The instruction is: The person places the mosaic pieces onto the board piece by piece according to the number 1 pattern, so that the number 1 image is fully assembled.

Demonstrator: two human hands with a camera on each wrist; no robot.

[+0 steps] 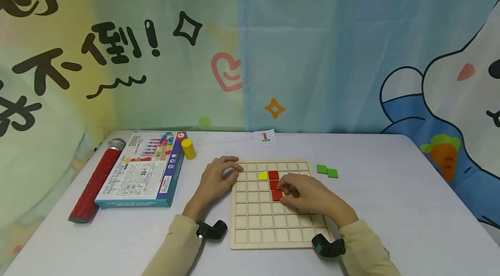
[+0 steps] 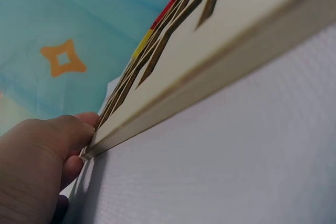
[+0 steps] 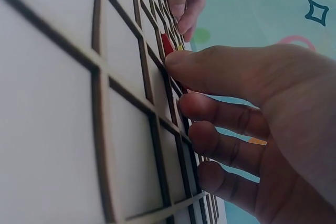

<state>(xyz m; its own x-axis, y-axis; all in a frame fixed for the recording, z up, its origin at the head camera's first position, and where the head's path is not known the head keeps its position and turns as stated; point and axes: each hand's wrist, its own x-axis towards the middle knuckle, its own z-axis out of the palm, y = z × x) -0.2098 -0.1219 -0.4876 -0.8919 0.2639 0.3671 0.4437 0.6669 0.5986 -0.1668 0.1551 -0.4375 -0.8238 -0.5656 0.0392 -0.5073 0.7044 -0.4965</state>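
A pale wooden grid board (image 1: 259, 236) lies in front of the person. My left hand (image 1: 220, 179) grips its far left corner; in the left wrist view the thumb (image 2: 73, 129) lies along the corner with a fingertip below. Three red square tiles (image 1: 273, 175) sit in a column of cells, with a yellow piece (image 1: 263, 175) beside the farthest one. My right hand (image 1: 308, 192) is over the board, its fingers loosely bent and spread. Its thumb (image 3: 210, 72) touches a red tile (image 3: 167, 43) at the near end of the column.
Two green tiles (image 1: 327, 171) lie right of the board. Behind it is a small card (image 1: 265, 138) with a red and green grid pattern. At left are a flat box (image 1: 136, 172), a yellow cylinder (image 1: 189, 149) and a red tube with a silver top (image 1: 95, 182). A printed curtain (image 1: 312, 50) hangs behind.
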